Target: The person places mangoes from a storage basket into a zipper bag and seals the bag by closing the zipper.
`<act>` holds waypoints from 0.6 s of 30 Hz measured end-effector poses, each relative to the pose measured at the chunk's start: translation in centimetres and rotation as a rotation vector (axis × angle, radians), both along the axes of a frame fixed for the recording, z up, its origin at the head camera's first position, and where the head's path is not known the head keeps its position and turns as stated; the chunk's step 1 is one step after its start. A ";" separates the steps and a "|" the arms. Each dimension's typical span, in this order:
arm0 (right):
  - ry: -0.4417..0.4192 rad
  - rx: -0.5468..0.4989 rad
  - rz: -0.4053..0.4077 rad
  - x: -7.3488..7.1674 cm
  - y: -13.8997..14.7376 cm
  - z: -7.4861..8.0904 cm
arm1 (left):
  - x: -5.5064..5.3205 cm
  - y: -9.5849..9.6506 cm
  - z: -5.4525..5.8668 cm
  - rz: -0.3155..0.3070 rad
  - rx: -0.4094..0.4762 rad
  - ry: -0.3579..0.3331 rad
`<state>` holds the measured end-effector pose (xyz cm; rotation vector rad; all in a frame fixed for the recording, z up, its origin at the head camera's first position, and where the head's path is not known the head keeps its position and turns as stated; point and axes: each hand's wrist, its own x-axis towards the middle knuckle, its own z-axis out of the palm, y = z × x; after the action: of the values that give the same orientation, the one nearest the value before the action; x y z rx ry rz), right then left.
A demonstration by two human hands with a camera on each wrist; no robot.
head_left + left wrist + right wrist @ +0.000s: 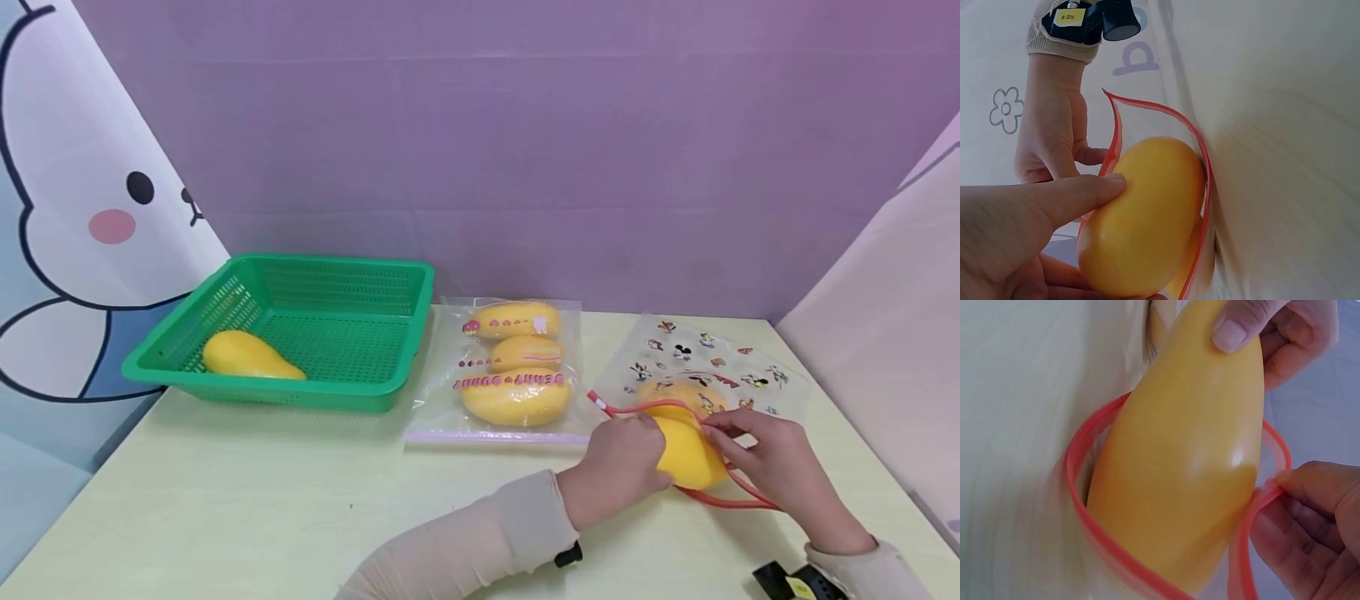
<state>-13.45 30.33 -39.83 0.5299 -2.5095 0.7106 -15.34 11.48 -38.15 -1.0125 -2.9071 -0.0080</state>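
Where two sleeves (465, 533) reach over the table (247, 500), the left hand (618, 467) grips one mango (690, 454) and the right hand (776, 462) pinches the red rim (716, 502) of one printed bag (783, 400) between thumb and finger. That first mango sits in the bag's mouth, one end inside the rim, while a second mango (675, 392) lies deeper in the same bag. Just left of it, one lilac-edged bag (438, 396) holds three mangoes (527, 354) in a row. Farther left, one green basket (345, 394) holds a single mango (247, 356) on its left side, which makes six mangoes in view. Behind both bags and the basket rises one purple backdrop (465, 150).
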 end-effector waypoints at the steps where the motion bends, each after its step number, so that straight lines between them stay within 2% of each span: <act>1: -0.001 -0.001 0.000 0.0 0.0 0.0 | 0.0 0.1 0.0 0.000 0.004 -0.004; 11: 0.013 -0.018 0.005 -0.1 -0.1 0.0 | -0.3 0.7 -0.3 0.030 0.006 -0.002; 18: 0.018 -0.031 0.011 -0.2 -0.1 -0.1 | -0.5 0.8 -0.5 0.039 0.041 -0.025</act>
<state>-13.68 30.21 -39.90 0.5371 -2.4765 0.7438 -15.88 12.25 -38.69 -0.9557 -2.9360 -0.0784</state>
